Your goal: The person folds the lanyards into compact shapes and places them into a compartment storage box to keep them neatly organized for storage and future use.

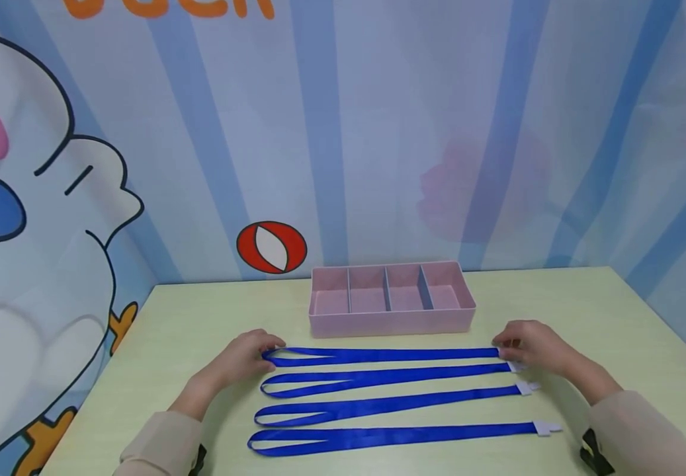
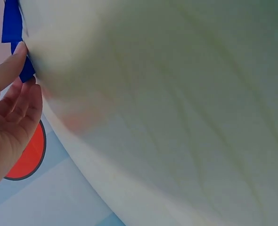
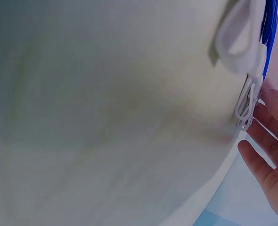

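Note:
Several blue lanyards with white clips lie stretched side by side across the table. The farthest lanyard [image 1: 378, 356] is between my two hands. With thumb and fingertips, my left hand [image 1: 251, 354] pinches its looped end; in the left wrist view the blue strap [image 2: 26, 63] shows between them. My right hand [image 1: 536, 347] grips the other end by the clip, which it mostly hides in the head view. A white clip [image 3: 246, 101] appears at the right fingertips in the right wrist view. Nearer me are a second lanyard [image 1: 378, 377], a third [image 1: 390, 402] and the nearest one [image 1: 402, 436].
Just behind the lanyards stands a pink box [image 1: 390, 324] with several compartments split by grey dividers. The pale yellow table [image 1: 212, 307] meets a blue striped backdrop [image 1: 378, 165] printed with cartoon figures at its back edge.

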`<state>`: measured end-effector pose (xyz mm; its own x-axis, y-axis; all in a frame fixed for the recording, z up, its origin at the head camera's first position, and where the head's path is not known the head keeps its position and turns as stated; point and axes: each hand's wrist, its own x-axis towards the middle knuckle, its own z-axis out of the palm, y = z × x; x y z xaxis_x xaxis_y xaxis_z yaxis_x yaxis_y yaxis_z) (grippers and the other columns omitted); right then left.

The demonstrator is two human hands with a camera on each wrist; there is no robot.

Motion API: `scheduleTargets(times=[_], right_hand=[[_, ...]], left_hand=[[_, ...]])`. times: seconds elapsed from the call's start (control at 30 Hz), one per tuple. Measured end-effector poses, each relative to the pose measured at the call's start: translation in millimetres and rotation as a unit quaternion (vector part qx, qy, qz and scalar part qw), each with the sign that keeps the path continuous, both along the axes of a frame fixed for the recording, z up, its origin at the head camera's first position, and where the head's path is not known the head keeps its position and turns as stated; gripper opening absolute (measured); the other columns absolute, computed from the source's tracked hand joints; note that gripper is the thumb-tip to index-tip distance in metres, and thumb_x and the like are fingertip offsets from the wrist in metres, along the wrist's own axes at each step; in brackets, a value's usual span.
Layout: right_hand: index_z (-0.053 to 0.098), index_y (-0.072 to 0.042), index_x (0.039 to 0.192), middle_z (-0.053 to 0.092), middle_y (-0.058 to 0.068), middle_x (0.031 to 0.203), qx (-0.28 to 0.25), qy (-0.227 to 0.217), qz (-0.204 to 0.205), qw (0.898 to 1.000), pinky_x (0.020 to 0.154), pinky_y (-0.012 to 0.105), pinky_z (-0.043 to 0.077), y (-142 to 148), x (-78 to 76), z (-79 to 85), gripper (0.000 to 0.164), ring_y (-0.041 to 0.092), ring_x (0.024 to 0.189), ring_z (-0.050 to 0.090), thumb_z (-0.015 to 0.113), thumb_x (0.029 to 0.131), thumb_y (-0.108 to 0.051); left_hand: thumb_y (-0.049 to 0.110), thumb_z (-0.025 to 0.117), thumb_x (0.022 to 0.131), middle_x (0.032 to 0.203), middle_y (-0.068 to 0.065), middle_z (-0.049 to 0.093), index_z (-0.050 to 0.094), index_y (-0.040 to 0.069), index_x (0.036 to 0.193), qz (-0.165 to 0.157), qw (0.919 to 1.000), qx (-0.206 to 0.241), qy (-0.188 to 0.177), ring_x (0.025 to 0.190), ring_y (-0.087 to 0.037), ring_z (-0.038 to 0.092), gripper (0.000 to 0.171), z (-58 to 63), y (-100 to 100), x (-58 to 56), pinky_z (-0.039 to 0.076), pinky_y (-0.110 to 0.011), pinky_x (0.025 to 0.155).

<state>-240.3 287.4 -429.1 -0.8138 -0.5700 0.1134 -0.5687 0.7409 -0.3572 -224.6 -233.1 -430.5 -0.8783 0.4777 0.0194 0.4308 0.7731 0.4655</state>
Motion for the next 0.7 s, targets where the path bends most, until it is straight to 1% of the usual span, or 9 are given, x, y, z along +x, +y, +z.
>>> scheduleTargets(times=[0.13,0.23,0.37,0.6,0.7], right_hand=[[0.072,0.000,0.091,0.062,-0.004,0.080,0.003,0.017,0.027,0.999,0.059,0.026,0.048,0.6,-2.7,1.1,0.013,0.005,0.068,0.053,0.072,0.079,-0.006],[0.072,-0.001,0.089,0.062,-0.005,0.079,0.004,0.023,0.032,0.999,0.059,0.026,0.047,0.6,-3.1,2.1,0.011,0.004,0.067,0.052,0.072,0.078,-0.005],[0.072,-0.004,0.087,0.063,-0.005,0.080,0.005,0.011,0.011,1.000,0.061,0.028,0.048,-0.5,-2.0,2.5,0.009,0.007,0.069,0.054,0.072,0.079,-0.008],[0.070,-0.005,0.090,0.064,-0.003,0.082,-0.012,-0.038,-0.035,0.999,0.064,0.028,0.049,-1.1,1.0,0.5,0.010,0.009,0.070,0.053,0.072,0.080,-0.010],[0.069,-0.005,0.091,0.064,-0.003,0.083,-0.018,-0.053,-0.046,0.997,0.064,0.028,0.050,0.5,1.5,-0.4,0.011,0.009,0.071,0.052,0.070,0.081,-0.009]], left_hand=[[0.007,0.072,0.080,0.092,0.000,0.063,0.067,0.002,0.107,0.006,1.0000,0.004,-0.005,0.084,-0.015,0.056,0.028,1.0,1.2,-1.6,0.049,-0.038,0.081],[0.006,0.071,0.081,0.089,0.001,0.064,0.069,0.003,0.104,0.016,0.9998,0.005,-0.014,0.083,-0.015,0.057,0.023,1.5,1.8,-1.8,0.050,-0.038,0.081],[0.005,0.070,0.081,0.087,0.002,0.064,0.070,0.006,0.098,0.018,0.9997,0.005,-0.017,0.079,-0.013,0.057,0.017,0.6,1.6,-2.5,0.051,-0.035,0.078],[0.002,0.069,0.081,0.084,0.002,0.065,0.071,0.005,0.093,-0.007,0.9999,0.012,0.001,0.074,-0.010,0.054,0.012,-1.3,-2.0,-1.8,0.050,-0.028,0.071],[0.002,0.069,0.081,0.083,0.002,0.065,0.071,0.006,0.092,-0.004,0.9999,0.014,0.002,0.074,-0.010,0.054,0.012,-1.5,-2.3,-1.3,0.050,-0.028,0.071]])
